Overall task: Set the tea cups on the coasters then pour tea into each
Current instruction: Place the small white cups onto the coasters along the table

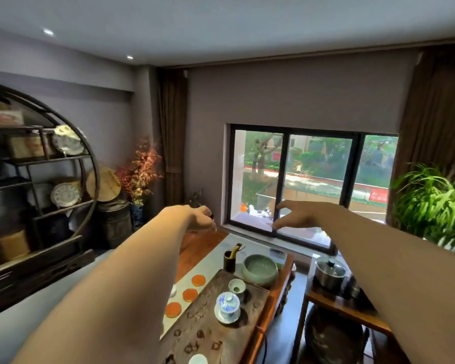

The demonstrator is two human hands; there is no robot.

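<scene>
Nothing is held by the open right hand (292, 215), and the left hand (201, 219), grip unclear, is raised far beyond the coasters (190, 294) below.

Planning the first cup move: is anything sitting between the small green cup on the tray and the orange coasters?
Nothing visible does. The small green cup stands on the dark tea tray, and the orange coasters lie just off its left edge. The blue-and-white lidded cup sits nearer the camera, off that line.
</scene>
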